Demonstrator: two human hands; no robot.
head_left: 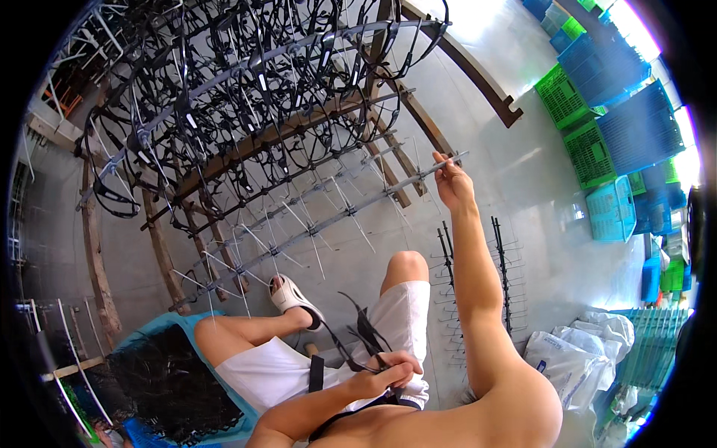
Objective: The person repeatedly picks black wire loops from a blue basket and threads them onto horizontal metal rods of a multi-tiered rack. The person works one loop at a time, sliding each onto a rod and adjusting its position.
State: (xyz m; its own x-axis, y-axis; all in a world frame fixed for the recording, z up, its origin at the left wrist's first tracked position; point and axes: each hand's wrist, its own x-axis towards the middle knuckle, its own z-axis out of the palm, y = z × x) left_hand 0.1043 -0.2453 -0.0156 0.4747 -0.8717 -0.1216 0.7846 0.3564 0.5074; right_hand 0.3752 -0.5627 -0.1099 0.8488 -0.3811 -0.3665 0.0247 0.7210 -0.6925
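The held frames (pixel 365 328) and the hanging frames (pixel 260 78) are black, the rod (pixel 321 225) grey. Rack beams (pixel 467 66) are brown. The shorts (pixel 272 375) are plain white, the sandal (pixel 283 296) cream. Green crates (pixel 588 155) and blue crates (pixel 641 123) show grid patterns; the tub (pixel 233 381) is light blue.

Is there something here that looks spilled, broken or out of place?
Nothing plainly stands out: the right hand grips the spiked bar, the left hand holds curved black pieces, and I see no spill or break.
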